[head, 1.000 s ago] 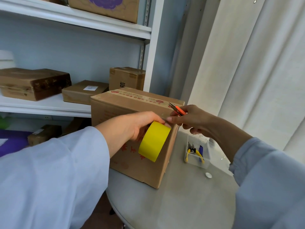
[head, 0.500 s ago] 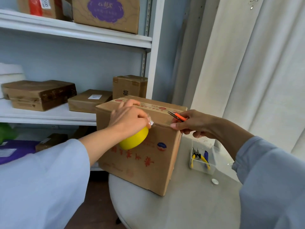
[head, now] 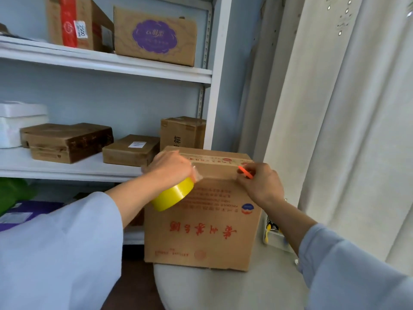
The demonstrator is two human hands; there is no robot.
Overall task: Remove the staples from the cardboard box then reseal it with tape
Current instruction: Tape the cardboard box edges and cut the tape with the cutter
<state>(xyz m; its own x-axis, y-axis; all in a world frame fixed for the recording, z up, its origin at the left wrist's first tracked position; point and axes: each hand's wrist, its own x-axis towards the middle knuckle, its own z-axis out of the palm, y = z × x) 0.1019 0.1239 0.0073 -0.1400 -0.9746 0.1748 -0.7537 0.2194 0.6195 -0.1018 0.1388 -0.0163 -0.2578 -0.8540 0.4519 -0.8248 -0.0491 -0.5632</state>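
Cardboard box (head: 207, 222) under left hand (head: 171, 167) gripping yellow tape roll (head: 172, 195), right hand (head: 259, 182) pinching orange tool (head: 245, 171)

Left hand (head: 171, 167): fingers curled, gripping from above, forearm extended forward. Right hand (head: 260, 184): fingers curled in a pinch, wrist bent, forearm reaching in from the right.

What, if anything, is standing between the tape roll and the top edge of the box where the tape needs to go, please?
Nothing visible does. The left hand holds the yellow tape roll against the cardboard box at its top front edge, and a clear strip runs along that edge to the right hand, which also holds an orange tool.
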